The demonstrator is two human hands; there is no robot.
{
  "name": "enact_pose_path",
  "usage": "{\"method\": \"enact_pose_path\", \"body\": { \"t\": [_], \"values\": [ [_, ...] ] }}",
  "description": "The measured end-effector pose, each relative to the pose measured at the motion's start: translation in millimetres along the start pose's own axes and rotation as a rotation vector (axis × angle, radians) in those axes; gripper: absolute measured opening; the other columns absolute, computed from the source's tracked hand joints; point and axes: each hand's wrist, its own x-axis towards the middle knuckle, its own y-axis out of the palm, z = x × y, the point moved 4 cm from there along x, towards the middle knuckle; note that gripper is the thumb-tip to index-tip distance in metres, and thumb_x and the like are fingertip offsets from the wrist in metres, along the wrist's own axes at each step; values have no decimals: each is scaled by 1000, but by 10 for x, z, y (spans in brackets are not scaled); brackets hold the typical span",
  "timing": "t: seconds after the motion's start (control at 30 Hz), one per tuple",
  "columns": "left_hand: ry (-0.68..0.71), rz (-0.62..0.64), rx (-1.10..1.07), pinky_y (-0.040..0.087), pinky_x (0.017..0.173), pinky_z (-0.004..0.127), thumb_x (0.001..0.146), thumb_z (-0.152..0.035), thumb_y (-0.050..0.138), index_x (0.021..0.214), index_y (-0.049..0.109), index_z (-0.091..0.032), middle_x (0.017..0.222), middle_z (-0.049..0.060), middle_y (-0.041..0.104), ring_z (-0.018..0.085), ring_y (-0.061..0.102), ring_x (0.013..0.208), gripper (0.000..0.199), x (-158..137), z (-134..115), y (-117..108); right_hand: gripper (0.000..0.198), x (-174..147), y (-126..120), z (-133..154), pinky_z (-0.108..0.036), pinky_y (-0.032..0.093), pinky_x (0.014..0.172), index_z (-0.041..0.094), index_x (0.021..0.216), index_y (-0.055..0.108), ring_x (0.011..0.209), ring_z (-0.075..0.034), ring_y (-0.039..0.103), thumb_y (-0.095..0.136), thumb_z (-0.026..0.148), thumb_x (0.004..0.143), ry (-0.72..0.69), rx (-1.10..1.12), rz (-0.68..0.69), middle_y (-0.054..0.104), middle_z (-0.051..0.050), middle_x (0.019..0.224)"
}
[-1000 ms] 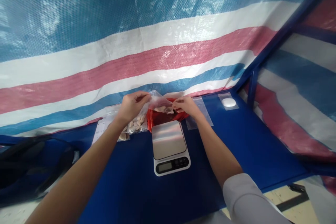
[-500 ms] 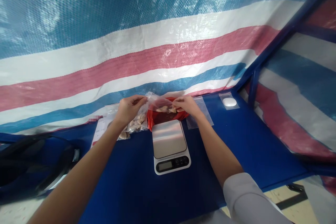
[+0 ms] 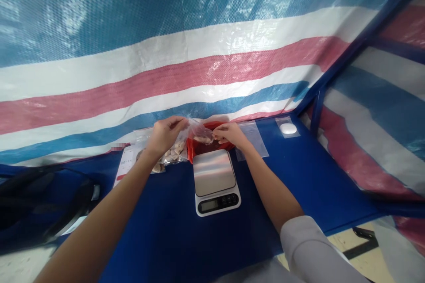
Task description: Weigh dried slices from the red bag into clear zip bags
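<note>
Clear bag (image 3: 200, 131): long axis crosswise, dipping rightward; left hand (image 3: 167, 134) and right hand (image 3: 231, 134) pinch its ends (gap narrower than before).

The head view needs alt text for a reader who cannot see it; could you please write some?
A person's left hand and right hand hold a clear plastic bag at a red bag, behind a digital scale on a blue table. Bagged pale pieces lie left, a bagged white oval item right.
</note>
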Motion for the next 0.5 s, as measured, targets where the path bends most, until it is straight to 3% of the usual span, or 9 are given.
{"method": "enact_pose_path", "body": {
  "t": [0.23,0.5],
  "values": [
    [10,-8,-37,53,77,30,85,-50,57,89,75,-22,83,3,77,21,70,80,34,21,-35,-31,13,-29,-45,-19,-23,56,58,15,71,74,61,-14,65,68,26,72,-23,-85,-83,70,-3,65],
    [-14,22,-3,51,72,31,80,-57,60,90,77,-22,83,4,78,22,68,76,40,-38,180,4,18,-51,-145,-12,-28,60,68,15,71,74,73,-19,71,66,31,72,-113,-40,-126,73,-4,70]
  ]
}}
